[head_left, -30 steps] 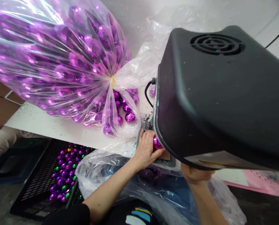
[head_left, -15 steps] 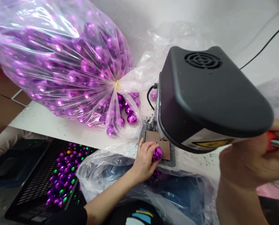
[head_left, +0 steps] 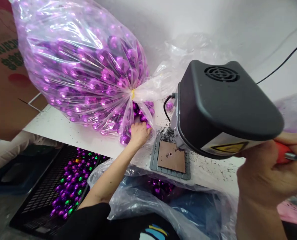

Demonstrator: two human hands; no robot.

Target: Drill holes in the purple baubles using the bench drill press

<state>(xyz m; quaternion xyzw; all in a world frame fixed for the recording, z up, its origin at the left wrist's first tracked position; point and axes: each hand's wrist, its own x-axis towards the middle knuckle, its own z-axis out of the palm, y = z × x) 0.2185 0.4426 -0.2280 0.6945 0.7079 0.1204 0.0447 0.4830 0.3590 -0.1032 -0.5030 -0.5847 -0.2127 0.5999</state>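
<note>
My left hand (head_left: 139,135) is at the loose bottom of the tied clear bag, its fingers curled over a shiny purple faceted ball (head_left: 148,126). My fingers partly hide that ball. My right hand (head_left: 268,166) grips a red-handled lever (head_left: 283,153) on the right side of a black-hooded bench machine (head_left: 233,103). Below the machine's head, a brown board (head_left: 172,156) with a small dark hole lies on a grey slotted base (head_left: 154,160). More purple balls (head_left: 160,188) rest in the open clear plastic bag (head_left: 138,200) over my lap.
A big clear bag (head_left: 88,73) full of purple balls, tied with yellow, fills the left of the white table (head_left: 71,123). A black crate (head_left: 36,200) of purple and green balls stands below left, near a cardboard box (head_left: 8,100). Dark crumbs surround the base.
My left hand has moved up and left from the board to the balls by the tied bag; the ball it held is gone from it. My right hand stays on the lever.
</note>
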